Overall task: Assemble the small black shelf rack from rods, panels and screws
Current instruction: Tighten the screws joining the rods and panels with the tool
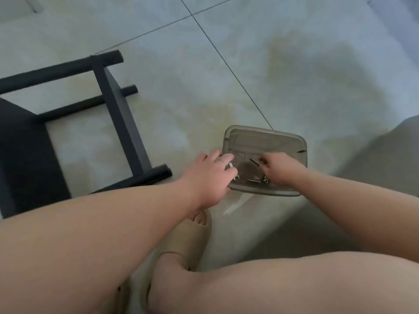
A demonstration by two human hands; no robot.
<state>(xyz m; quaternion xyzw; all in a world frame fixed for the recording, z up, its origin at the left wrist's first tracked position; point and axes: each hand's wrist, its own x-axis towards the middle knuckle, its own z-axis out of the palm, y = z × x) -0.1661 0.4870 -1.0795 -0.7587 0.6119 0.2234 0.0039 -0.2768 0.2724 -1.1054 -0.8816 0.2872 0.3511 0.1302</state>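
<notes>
Pinches a dark screw in the curled fingertips of the right hand, just over the middle of a grey see-through tray. Curls the left hand round a small pale tool at the tray's left edge, both ends of it poking out past the fingers. Wears a ring on one finger of that hand. Cannot tell whether the left hand touches the rim. Loose in the near part of the tray, just beside the right hand: a few more screws, lying flat. Under the tray, a pale tiled floor. Well to the left, lying on its side on that floor: the black rack, partly built, rods joined into a frame, one dark panel fitted at the left and cut off by the picture's edge. Close to the left wrist, yet apart from the tray: the nearest rod end. Below the left forearm, on the floor: a beige slipper on a foot.
</notes>
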